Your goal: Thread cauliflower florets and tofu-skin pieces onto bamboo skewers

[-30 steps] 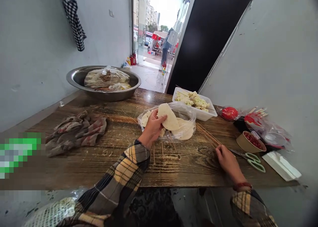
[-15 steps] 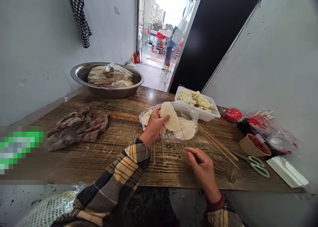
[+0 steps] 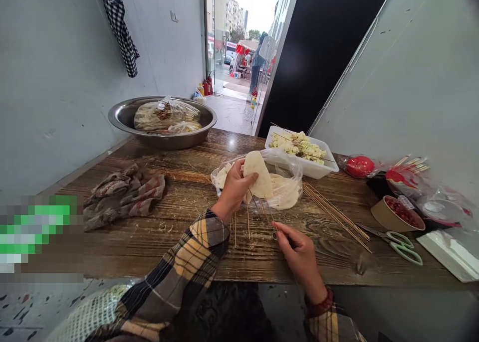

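Note:
My left hand [image 3: 236, 186] is closed on a pale, thin flat sheet of food [image 3: 259, 176], its thumb pressed across the front. Thin wooden skewers [image 3: 248, 222] hang down from beneath that hand. My right hand [image 3: 299, 252], lower and to the right, pinches a skewer [image 3: 268, 213] whose upper end reaches the sheet's lower edge. Whether the tip has pierced it I cannot tell. Behind and below the left hand, an open clear plastic bag [image 3: 297, 168] lies on the wooden table [image 3: 194, 242] with more pale sheets [image 3: 286, 192] in it.
Loose skewers [image 3: 335, 215], scissors [image 3: 404, 247] and a paper bowl of red bits [image 3: 396, 215] lie to the right. A white tray [image 3: 322, 170] holds skewered cauliflower. On the left are a crumpled cloth [image 3: 129, 192] and a metal basin [image 3: 164, 141] with bagged skewers.
My right hand has moved left and slightly up, bringing its skewer to the sheet in my left hand. The left hand keeps its hold. The view has shifted slightly.

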Demonstrator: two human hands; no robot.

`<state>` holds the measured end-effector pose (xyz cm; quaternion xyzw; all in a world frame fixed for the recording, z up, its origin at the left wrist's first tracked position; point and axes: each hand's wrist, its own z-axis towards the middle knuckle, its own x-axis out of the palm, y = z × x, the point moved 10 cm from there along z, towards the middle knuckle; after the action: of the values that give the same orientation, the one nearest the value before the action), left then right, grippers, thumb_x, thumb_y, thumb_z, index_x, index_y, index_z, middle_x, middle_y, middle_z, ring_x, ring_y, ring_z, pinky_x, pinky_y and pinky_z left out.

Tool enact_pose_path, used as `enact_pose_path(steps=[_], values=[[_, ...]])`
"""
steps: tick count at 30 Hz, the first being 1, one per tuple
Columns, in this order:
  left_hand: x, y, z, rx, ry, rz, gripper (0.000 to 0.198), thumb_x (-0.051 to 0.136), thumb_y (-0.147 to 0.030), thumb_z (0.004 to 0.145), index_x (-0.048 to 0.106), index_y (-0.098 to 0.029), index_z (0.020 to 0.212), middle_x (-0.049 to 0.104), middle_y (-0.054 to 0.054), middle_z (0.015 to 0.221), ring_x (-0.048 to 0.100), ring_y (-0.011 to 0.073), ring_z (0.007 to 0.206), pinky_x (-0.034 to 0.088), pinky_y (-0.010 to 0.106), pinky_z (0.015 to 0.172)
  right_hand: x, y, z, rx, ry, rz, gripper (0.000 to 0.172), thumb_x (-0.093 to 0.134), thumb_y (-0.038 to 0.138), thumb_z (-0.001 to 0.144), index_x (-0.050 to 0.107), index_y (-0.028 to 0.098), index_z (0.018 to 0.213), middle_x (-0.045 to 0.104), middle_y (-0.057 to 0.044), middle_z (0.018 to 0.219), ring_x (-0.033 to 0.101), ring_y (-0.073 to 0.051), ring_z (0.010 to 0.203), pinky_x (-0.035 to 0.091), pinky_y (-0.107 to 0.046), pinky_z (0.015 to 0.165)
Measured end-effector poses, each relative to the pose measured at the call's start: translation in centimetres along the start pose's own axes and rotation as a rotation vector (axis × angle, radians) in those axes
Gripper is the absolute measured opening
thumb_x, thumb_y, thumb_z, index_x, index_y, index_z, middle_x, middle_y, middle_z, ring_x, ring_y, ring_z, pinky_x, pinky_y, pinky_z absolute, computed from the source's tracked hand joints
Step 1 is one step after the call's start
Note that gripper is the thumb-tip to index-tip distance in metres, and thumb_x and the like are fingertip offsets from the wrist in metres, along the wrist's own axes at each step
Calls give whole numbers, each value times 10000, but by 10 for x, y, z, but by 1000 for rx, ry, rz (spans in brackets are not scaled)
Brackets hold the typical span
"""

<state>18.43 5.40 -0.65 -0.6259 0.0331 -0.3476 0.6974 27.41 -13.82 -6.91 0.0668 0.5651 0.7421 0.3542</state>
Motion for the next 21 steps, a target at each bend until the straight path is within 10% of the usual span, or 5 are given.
enact_pose_path(steps=[21], values=[[20,0,-10,22,122,208,464,702,-229,702,513,-182,1124,651,38,978,609,155,822,499,261,707,-1,-2,9,22,-31,12,237,575,256,821,746,225,982,747,-51,965,710,-211,864,577,-311,738]])
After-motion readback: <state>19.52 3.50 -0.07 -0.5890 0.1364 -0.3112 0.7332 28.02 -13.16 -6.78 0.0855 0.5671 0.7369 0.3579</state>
